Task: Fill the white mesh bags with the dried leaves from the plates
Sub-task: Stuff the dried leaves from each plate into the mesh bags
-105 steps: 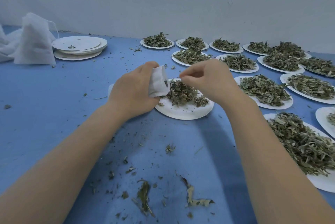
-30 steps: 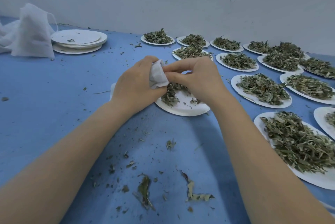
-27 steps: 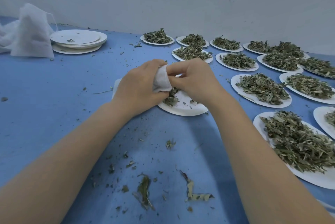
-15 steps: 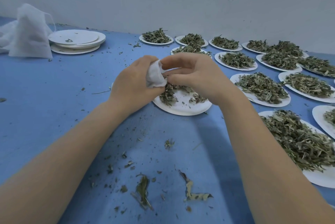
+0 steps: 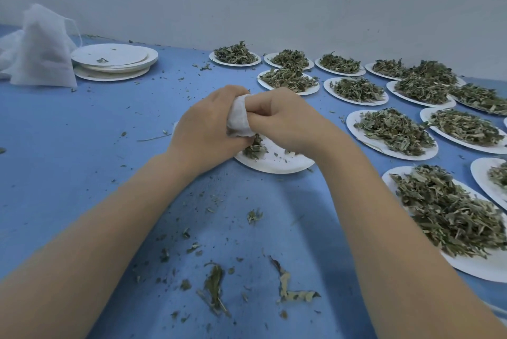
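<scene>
My left hand (image 5: pixel 204 130) grips a small white mesh bag (image 5: pixel 239 117) just above a white paper plate (image 5: pixel 271 164) at the middle of the blue table. My right hand (image 5: pixel 285 122) meets it from the right, fingers curled and pushed against the bag's mouth. Whether those fingers hold leaves is hidden. A small clump of dried green leaves (image 5: pixel 255 148) lies on the plate's left part under my hands, and crumbs dot the rest of the plate.
Several plates heaped with dried leaves (image 5: pixel 395 130) fill the table's right and back. A stack of empty plates (image 5: pixel 112 60) and a pile of white mesh bags (image 5: pixel 41 48) sit at back left. Loose leaf scraps (image 5: pixel 214 283) litter the blue table near me. A white wall runs behind.
My right hand came down from the bag's mouth into the plate, rose, and now presses at the bag again. The leaf pile on the plate has shrunk.
</scene>
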A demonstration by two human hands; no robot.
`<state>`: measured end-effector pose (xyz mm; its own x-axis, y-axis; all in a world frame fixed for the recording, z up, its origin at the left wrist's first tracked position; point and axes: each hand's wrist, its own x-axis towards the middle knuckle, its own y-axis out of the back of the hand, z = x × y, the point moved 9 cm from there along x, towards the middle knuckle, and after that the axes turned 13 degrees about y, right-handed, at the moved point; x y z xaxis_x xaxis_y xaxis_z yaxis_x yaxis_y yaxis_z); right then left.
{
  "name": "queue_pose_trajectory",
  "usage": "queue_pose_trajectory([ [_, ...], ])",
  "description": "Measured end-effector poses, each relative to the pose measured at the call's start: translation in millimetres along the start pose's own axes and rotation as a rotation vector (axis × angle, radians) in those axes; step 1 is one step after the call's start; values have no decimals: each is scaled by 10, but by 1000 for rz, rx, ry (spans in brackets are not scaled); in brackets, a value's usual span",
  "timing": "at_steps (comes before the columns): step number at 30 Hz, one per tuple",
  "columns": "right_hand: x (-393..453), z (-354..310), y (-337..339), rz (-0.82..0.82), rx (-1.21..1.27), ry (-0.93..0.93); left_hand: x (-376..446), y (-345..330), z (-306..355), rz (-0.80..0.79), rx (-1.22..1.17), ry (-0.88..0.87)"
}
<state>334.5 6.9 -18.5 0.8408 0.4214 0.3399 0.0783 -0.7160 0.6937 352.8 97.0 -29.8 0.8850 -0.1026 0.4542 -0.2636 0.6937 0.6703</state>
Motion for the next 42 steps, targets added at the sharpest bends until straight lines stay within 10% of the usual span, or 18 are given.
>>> queue_pose_trajectory([
  [10, 53, -43, 115, 265, -116, 30, 26, -6, -8, -2, -22, 8],
  [42, -67, 410, -135, -213, -429, -139, 79, 104, -230, 57, 187, 26],
])
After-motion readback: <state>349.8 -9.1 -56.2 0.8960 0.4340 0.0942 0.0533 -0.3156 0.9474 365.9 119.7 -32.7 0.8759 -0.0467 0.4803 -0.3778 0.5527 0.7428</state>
